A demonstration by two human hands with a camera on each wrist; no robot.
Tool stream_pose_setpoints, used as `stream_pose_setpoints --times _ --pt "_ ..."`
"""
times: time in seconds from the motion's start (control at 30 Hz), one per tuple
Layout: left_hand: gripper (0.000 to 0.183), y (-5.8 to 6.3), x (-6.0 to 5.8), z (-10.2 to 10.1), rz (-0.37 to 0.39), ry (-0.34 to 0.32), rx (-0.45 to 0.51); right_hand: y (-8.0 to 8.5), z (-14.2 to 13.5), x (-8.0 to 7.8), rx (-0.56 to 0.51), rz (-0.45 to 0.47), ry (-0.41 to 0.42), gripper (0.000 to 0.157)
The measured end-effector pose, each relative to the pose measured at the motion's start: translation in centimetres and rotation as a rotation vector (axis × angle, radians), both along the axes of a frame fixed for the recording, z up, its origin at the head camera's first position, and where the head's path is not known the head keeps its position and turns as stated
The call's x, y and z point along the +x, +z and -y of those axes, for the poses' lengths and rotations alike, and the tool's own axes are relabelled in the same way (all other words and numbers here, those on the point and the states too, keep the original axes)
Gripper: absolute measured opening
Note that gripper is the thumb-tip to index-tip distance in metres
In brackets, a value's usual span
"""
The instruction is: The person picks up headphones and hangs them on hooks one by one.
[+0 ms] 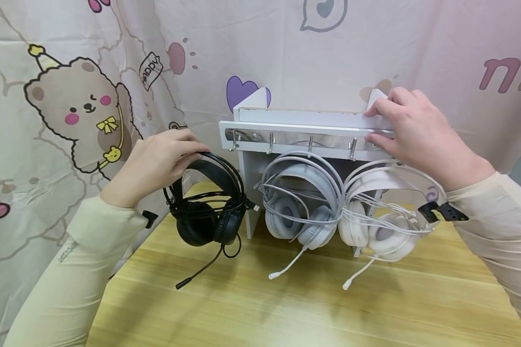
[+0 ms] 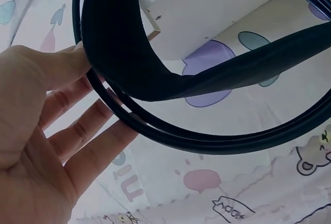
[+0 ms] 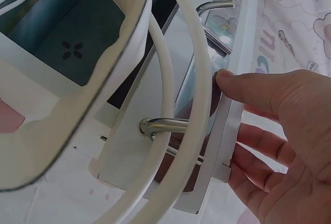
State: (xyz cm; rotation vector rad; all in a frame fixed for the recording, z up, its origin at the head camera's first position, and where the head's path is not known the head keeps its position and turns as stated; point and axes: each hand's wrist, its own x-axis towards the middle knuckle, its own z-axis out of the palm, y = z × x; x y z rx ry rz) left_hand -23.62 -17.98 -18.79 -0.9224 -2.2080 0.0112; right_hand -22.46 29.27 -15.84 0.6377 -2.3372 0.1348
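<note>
My left hand [image 1: 154, 159] pinches the headband of a black headset [image 1: 197, 224], which hangs left of a white rack. Its cable is bundled around it, with the plug sticking out, and its microphone points down. In the left wrist view, the thumb and fingers close on the black band [image 2: 207, 144]. My right hand [image 1: 421, 132] grips the right end of the rack's rail [image 1: 286, 126], thumb in front and fingers behind. Below this hand, a white headset [image 1: 390, 236] hangs on a metal hook [image 3: 168, 125]. A second white headset [image 1: 317, 224] hangs beside it.
Several metal hooks line the rail, among them the leftmost hook [image 1: 233, 140] nearest the black headset. The rack stands on a wooden table [image 1: 286, 313]. A patterned curtain [image 1: 87, 202] hangs behind and to the left.
</note>
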Motion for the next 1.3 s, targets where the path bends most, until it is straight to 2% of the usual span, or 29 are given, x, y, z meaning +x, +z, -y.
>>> stream_pose_setpoints --times 0.17,0.6,0.9,1.07,1.3 --pt "0.022 0.6 -0.5 -0.7 -0.013 -0.02 -0.002 0.0 -0.1 -0.1 0.003 -0.012 0.001 0.037" --pt "0.023 1.5 -2.0 -1.7 0.023 -0.001 -0.013 -0.2 0.3 -0.3 0.005 -0.018 0.013 0.036" --pt "0.026 0.6 -3.4 -1.8 0.078 0.046 -0.003 -0.2 0.5 -0.5 0.012 -0.03 0.009 0.037" --pt "0.029 0.2 -3.6 -2.0 0.111 0.04 0.0 -0.3 0.3 -0.3 0.002 -0.028 0.007 0.037" --pt "0.032 -0.3 -3.3 -2.1 0.16 0.016 0.073 -0.6 0.0 0.0 -0.026 -0.035 0.007 0.038"
